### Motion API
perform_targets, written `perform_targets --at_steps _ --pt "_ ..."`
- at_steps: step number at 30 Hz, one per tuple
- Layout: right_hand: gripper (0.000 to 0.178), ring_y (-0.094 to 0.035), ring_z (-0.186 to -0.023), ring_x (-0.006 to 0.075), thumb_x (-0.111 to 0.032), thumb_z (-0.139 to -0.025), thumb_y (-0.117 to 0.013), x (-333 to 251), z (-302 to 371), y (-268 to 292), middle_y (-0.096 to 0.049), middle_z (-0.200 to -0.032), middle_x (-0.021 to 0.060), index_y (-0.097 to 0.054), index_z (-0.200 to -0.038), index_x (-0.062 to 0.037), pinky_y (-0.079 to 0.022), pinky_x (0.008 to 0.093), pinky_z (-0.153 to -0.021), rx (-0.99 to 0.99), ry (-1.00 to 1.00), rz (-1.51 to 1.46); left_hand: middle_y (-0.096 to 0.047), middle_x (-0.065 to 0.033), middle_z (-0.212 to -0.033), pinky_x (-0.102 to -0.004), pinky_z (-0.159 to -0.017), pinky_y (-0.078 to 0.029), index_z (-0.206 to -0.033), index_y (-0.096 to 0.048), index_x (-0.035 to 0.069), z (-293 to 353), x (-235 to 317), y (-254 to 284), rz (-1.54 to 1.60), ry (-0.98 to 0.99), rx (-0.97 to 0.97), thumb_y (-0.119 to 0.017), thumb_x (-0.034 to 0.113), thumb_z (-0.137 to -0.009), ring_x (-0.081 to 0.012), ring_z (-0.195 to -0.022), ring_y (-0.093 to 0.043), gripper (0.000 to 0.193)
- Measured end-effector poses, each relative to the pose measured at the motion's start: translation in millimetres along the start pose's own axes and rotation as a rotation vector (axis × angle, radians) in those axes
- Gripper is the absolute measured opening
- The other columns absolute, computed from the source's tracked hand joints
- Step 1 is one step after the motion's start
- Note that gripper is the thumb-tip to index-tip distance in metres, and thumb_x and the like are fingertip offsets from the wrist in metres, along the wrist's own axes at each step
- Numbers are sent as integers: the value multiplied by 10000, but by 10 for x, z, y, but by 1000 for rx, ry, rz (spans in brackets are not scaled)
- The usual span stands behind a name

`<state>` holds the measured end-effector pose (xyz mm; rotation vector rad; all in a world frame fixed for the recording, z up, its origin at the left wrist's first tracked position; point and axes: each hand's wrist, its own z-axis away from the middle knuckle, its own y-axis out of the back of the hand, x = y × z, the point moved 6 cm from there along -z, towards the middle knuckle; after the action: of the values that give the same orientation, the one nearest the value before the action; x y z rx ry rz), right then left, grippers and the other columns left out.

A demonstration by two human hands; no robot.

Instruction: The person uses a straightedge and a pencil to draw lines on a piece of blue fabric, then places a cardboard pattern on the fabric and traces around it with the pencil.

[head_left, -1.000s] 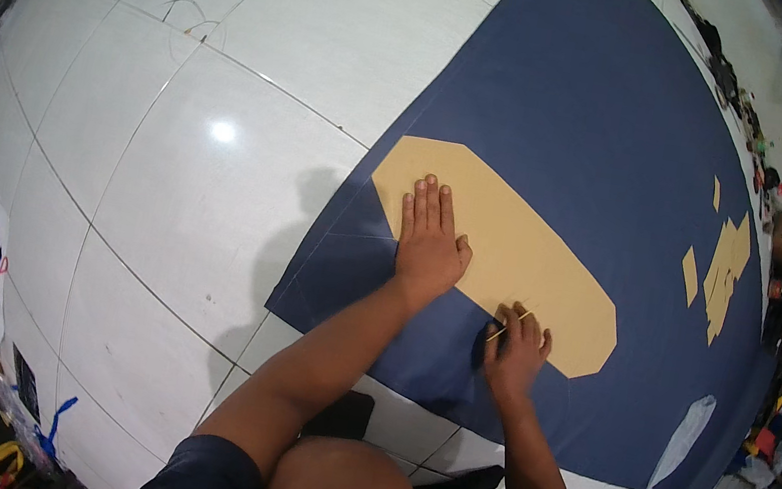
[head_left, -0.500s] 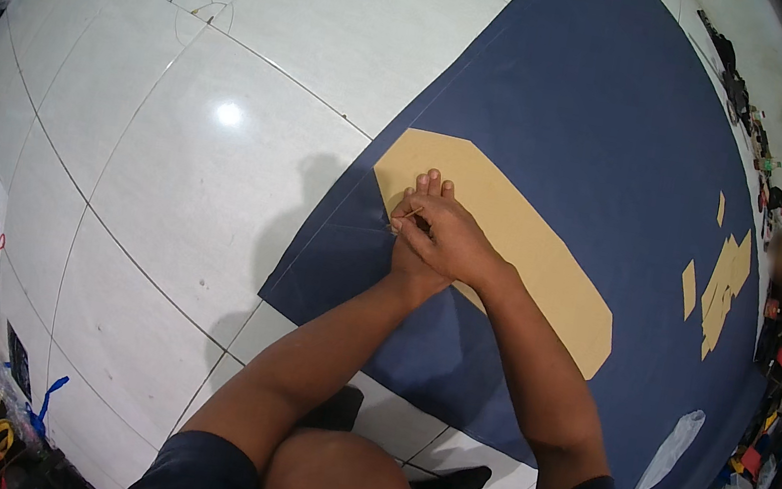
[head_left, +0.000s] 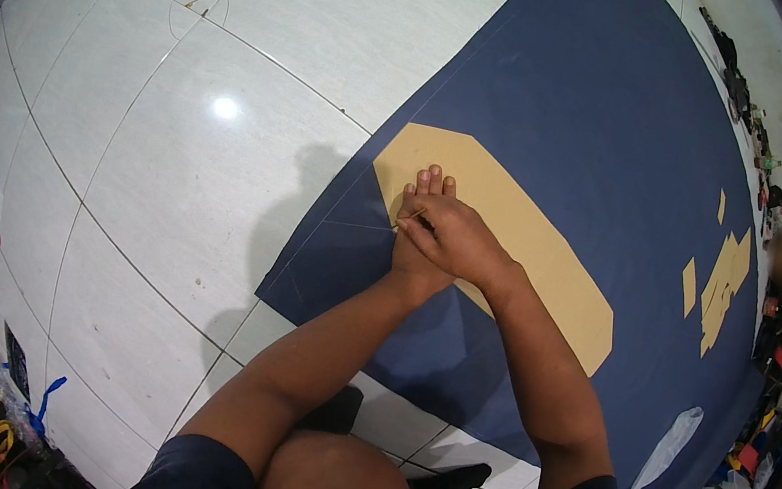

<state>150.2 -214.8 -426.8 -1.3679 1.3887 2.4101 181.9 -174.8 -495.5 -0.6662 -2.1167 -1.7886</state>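
A long tan card pattern piece (head_left: pixel 537 246) with angled ends lies on a dark blue sheet of fabric (head_left: pixel 614 106). My left hand (head_left: pixel 433 182) rests flat on the card's left part, fingers stretched out and partly covered. Crossing over it, my right hand (head_left: pixel 448 235) pinches a thin, pencil-like stick (head_left: pixel 419 212) close to the card's left edge. The stick's tip is too small to make out. Faint pale lines run on the fabric left of the card.
Several smaller tan card pieces (head_left: pixel 722 294) lie on the fabric's right side. A clear plastic piece (head_left: pixel 668 453) is near the lower right. White floor tiles (head_left: pixel 173 212) extend left, with thin wire (head_left: pixel 194 3) on them. Clutter lines both sides.
My right hand has shifted very slightly with the stick, still by the card's left edge. The left hand stays on the card. The whole view has moved a little.
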Motion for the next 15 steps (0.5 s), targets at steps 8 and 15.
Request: perform_targets --at_steps 8,15 --pt "195 -681 -982 370 -212 -999 -599 -9 -207 -11 -709 -1046 168 -663 -1067 -41 -541 463 -881 38 -15 68 -355 -199 -1623 -599 -1237 -124 -1548 -418 102 51 -97 -140 323 -16 -18 -565 467 -985 -434 -1503 -255 687" --pt "235 -680 -1010 375 -239 -1028 -572 -34 -562 78 -717 -1050 174 -662 -1110 -38 -533 445 -890 147 -81 -35 -446 -158 -1504 -509 -1198 -261 -1483 -399 39 -9 43 -96 343 25 -185 -449 415 -1042 -311 -1435 -370 582"
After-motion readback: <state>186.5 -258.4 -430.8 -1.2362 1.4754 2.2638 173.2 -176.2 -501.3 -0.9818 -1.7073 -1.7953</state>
